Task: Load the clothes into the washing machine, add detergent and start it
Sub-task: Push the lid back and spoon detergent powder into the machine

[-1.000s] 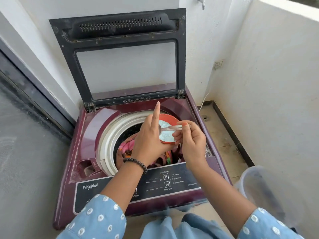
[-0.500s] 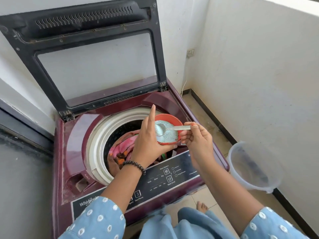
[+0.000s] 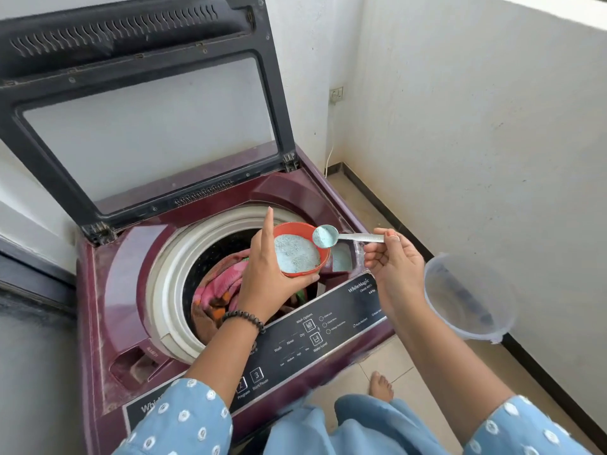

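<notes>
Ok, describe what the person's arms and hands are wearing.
Both arms wear light blue sleeves dotted with small white embroidered circles, ending near the elbows: left sleeve, right sleeve. A bracelet of dark round beads circles the left wrist. The left hand and right hand are bare; no rings are visible, and the right thumbnail looks painted reddish.

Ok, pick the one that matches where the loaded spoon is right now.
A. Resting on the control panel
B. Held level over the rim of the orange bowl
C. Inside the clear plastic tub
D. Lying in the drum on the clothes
B: the right hand pinches the handle of the spoon, its powder-filled scoop level above the orange bowl that the left hand holds.
</notes>
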